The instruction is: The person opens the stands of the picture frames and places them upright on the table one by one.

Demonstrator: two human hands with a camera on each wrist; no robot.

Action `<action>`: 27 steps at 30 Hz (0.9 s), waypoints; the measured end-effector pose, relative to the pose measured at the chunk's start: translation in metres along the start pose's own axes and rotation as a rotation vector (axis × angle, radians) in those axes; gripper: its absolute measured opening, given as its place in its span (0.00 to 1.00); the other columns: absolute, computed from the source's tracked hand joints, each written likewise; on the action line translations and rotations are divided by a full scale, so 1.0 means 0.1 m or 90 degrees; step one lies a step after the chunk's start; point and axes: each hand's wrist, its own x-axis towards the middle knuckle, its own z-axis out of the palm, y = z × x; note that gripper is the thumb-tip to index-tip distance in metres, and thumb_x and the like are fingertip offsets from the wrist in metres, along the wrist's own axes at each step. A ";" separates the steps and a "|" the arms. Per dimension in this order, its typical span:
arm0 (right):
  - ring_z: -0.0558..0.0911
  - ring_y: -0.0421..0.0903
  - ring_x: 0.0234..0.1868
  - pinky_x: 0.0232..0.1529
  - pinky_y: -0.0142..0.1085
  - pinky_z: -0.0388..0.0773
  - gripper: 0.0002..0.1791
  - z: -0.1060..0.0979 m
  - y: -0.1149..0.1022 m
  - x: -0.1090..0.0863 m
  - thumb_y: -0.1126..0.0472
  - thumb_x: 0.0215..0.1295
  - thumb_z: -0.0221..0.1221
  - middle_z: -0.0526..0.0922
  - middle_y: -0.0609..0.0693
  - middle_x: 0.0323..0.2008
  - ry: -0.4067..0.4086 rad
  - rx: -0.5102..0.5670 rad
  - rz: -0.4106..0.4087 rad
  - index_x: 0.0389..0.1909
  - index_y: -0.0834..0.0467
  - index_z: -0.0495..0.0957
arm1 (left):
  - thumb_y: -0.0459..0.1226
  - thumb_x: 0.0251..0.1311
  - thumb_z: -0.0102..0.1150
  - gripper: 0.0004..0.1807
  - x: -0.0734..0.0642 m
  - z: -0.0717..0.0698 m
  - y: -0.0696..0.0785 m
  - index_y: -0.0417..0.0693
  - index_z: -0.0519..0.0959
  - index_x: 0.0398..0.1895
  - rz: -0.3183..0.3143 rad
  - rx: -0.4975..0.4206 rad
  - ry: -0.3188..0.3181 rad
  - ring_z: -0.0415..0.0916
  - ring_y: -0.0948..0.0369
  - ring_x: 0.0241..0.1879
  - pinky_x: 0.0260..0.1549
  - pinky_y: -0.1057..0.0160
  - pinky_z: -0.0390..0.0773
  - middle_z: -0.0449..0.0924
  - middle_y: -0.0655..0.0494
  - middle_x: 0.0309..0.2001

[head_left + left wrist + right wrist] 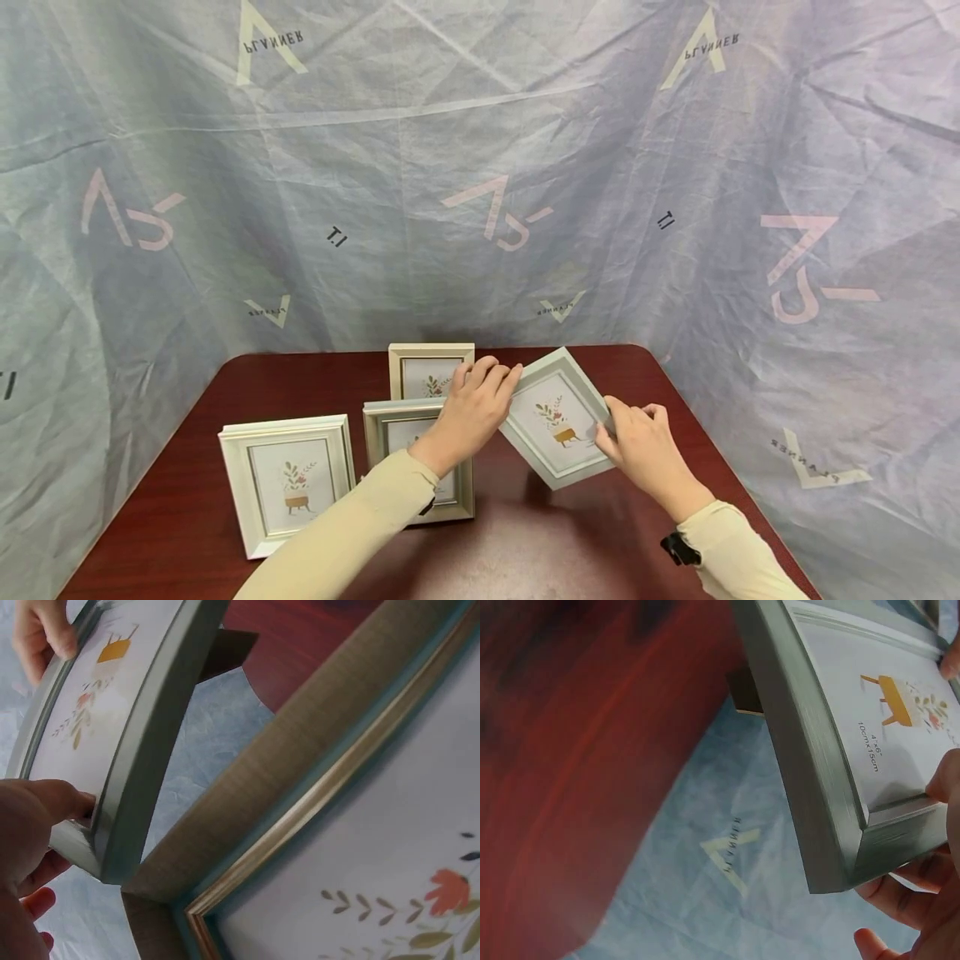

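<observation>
Both hands hold a pale grey-green picture frame [558, 417] turned on a slant over the right part of the table, its print of a potted plant facing me. My left hand [476, 408] pinches its upper left corner; in the left wrist view the thumb [71, 801] lies on the front, with fingers behind. On the opposite side, my right hand [645, 446] grips the edge, thumb in front and fingers behind in the right wrist view. A support leg [229, 654] sticks out from the frame's back. The left forearm crosses before a grey-brown picture frame [463, 500], hiding part of it.
A white picture frame [251, 517] stands at the left. Behind the grey-brown one stands a cream picture frame [396, 367], partly covered. The dark red table [517, 550] has rounded far corners, and a printed grey cloth [420, 275] hangs around it.
</observation>
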 end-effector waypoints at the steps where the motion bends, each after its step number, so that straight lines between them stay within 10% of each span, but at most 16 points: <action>1: 0.76 0.47 0.19 0.33 0.53 0.65 0.14 0.02 -0.01 -0.02 0.60 0.60 0.50 0.78 0.52 0.22 -0.010 0.007 0.018 0.40 0.67 0.73 | 0.38 0.64 0.60 0.20 0.01 0.00 0.00 0.48 0.79 0.59 0.004 -0.004 -0.008 0.67 0.56 0.52 0.49 0.55 0.65 0.77 0.57 0.44; 27: 0.77 0.49 0.18 0.36 0.51 0.63 0.14 0.48 -0.39 -0.34 0.64 0.58 0.61 0.72 0.49 0.13 -0.194 0.108 0.308 0.37 0.65 0.65 | 0.38 0.66 0.56 0.16 0.14 0.05 0.00 0.53 0.82 0.56 0.127 0.034 -0.160 0.70 0.57 0.54 0.51 0.57 0.65 0.81 0.58 0.46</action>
